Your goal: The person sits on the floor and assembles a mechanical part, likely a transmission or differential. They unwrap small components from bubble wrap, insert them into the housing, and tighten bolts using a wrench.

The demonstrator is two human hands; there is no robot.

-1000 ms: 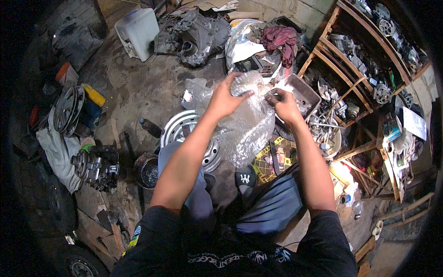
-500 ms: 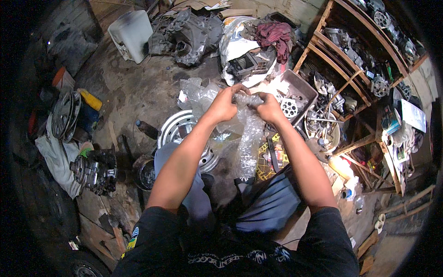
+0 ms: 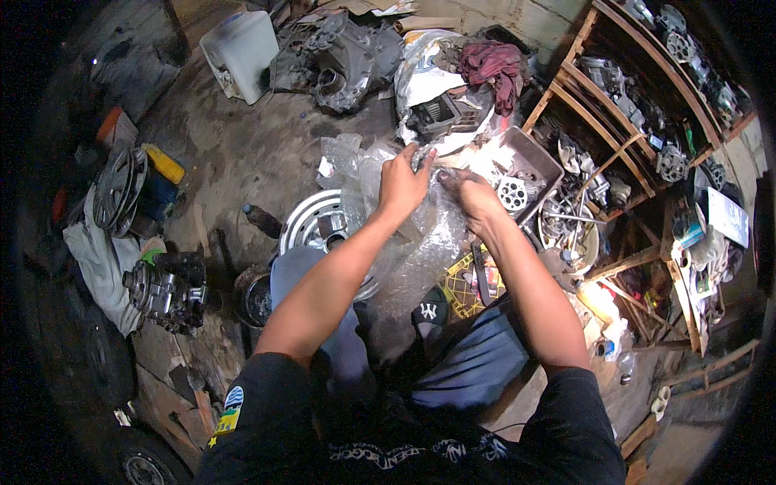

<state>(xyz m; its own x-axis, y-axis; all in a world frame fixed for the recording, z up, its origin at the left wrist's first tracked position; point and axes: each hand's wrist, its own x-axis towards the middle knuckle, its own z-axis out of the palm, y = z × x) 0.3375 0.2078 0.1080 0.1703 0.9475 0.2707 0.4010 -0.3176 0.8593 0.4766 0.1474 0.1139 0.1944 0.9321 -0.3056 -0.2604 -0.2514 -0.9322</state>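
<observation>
The left hand is curling its fingers around the upper edge of a crumpled sheet of clear bubble wrap, gripping it, while the right hand, just beside it and nearly meeting it fingertip to fingertip, is closing on the same edge; whether something small is sitting between the two hands cannot be told. The wrap is hanging down from both hands toward the person's knees, draping over a silver steel wheel rim that is lying flat below and to the left of the left hand. Below the right hand, a yellow-and-black patterned flat package is lying on the floor, with a small dark cap resting beside it. Just to the right of the right hand, a grey rectangular tray is holding a round perforated metal part. Beyond the hands, a white bag is sitting open with a dark blocky component on it and a maroon rag bunched at its far side. Farther left of the left hand, a white plastic container is standing near a grey engine casing, and a yellow block is lying by a wheel cover. Far right of the right hand, wooden shelves are carrying metal parts, with a white rectangular paper sheet at their outer end.
</observation>
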